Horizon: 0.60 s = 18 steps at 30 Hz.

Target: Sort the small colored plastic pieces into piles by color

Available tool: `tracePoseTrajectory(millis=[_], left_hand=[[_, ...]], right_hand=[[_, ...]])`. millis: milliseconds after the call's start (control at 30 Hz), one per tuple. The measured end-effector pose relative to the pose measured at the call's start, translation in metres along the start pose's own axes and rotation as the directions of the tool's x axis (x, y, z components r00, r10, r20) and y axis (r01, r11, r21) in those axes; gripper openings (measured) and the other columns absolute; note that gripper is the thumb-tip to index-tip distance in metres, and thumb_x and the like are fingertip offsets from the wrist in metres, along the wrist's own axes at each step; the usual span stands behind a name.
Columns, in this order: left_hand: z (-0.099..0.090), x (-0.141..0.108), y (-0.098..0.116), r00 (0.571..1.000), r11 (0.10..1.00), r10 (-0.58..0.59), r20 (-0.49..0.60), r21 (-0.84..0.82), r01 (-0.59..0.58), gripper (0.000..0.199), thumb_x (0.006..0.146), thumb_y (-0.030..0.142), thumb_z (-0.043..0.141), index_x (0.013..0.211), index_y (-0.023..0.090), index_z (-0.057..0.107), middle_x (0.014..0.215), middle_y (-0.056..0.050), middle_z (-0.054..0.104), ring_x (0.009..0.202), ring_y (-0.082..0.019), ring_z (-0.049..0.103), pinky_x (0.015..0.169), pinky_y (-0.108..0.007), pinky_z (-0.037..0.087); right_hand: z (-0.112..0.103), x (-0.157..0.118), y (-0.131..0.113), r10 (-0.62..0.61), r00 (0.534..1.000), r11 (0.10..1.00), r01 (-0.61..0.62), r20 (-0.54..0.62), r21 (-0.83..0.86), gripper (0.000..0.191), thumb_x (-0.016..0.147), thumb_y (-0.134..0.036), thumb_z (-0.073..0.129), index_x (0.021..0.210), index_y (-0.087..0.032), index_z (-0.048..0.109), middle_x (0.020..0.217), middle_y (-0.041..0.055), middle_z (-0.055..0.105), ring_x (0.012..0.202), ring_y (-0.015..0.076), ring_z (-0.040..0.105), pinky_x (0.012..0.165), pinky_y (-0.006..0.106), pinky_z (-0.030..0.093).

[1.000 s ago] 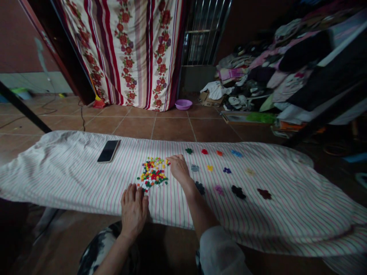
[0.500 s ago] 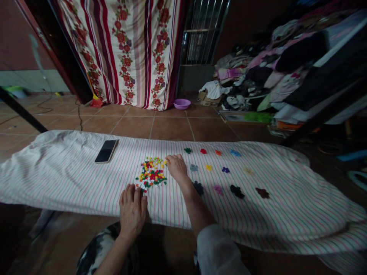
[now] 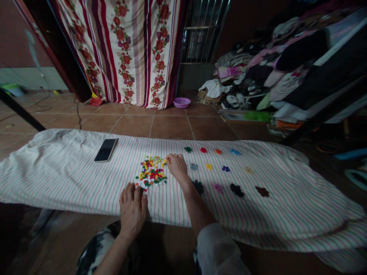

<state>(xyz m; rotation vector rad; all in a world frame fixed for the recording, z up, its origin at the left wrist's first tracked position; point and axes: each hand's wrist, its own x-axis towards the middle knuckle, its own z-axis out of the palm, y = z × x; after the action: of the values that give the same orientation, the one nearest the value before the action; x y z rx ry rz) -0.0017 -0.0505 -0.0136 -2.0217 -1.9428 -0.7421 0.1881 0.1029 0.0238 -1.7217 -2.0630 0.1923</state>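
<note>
A mixed heap of tiny coloured pieces [image 3: 151,173], red, yellow, green, white and orange, lies spread on the striped cloth. My right hand [image 3: 176,166] is at the heap's right edge, thumb and fingers drawn together. A yellow piece shows by its fingertips, but whether they grip it is too small to make out. Flat on the cloth near the front edge rests my left hand [image 3: 133,206], its fingers stretched toward the heap's lower end. Right of my right hand are small single-colour clusters, among them grey [image 3: 194,166], dark green [image 3: 187,149], yellow [image 3: 209,167] and pink [image 3: 218,188].
A phone [image 3: 106,150] lies left of the heap on the striped cloth [image 3: 71,179]. More clusters sit farther right, including black [image 3: 237,190] and brown [image 3: 262,191]. Beyond the cloth are a tiled floor, a purple basin [image 3: 181,102] and piled clothes [image 3: 258,68].
The view has shifted very slightly. Both hands stay in nearly the same places, and the heap and clusters look unchanged.
</note>
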Motion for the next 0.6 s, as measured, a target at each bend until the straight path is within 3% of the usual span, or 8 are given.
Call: tracePoseTrajectory(millis=[200, 367, 600], left_hand=[[0.001, 0.000, -0.001, 1.000, 1.000, 0.003, 0.018, 0.011, -0.003, 0.035, 0.093, 0.032, 0.040, 0.115, 0.013, 0.059, 0.126, -0.018, 0.055, 0.124, -0.032, 0.045, 0.100, -0.049, 0.040], [0.000, 0.000, -0.002, 1.000, 1.000, 0.019, 0.021, 0.014, -0.019, 0.036, 0.093, 0.033, 0.038, 0.114, 0.012, 0.060, 0.125, -0.019, 0.055, 0.123, -0.032, 0.046, 0.100, -0.050, 0.040], [-0.002, 0.001, -0.003, 0.998, 0.997, 0.058, -0.004, 0.042, -0.058, 0.039, 0.094, 0.035, 0.036, 0.111, 0.010, 0.061, 0.121, -0.020, 0.056, 0.119, -0.032, 0.048, 0.098, -0.049, 0.040]], right_hand=[[-0.007, -0.002, 0.000, 0.066, 0.996, 0.996, -0.062, -0.058, 0.063, 0.016, 0.090, -0.022, 0.053, 0.095, -0.025, 0.068, 0.091, 0.0037, 0.073, 0.094, 0.0222, 0.056, 0.076, 0.029, 0.040], [-0.017, -0.004, 0.006, 0.072, 0.996, 0.993, -0.066, -0.060, 0.096, 0.018, 0.091, -0.021, 0.050, 0.097, -0.023, 0.067, 0.097, 0.0042, 0.073, 0.092, 0.0206, 0.061, 0.083, 0.030, 0.041], [-0.035, -0.011, 0.036, 0.107, 0.984, 0.979, -0.079, -0.143, 0.189, 0.025, 0.090, -0.017, 0.046, 0.104, -0.020, 0.066, 0.100, 0.0055, 0.071, 0.093, 0.0171, 0.064, 0.083, 0.026, 0.045]])
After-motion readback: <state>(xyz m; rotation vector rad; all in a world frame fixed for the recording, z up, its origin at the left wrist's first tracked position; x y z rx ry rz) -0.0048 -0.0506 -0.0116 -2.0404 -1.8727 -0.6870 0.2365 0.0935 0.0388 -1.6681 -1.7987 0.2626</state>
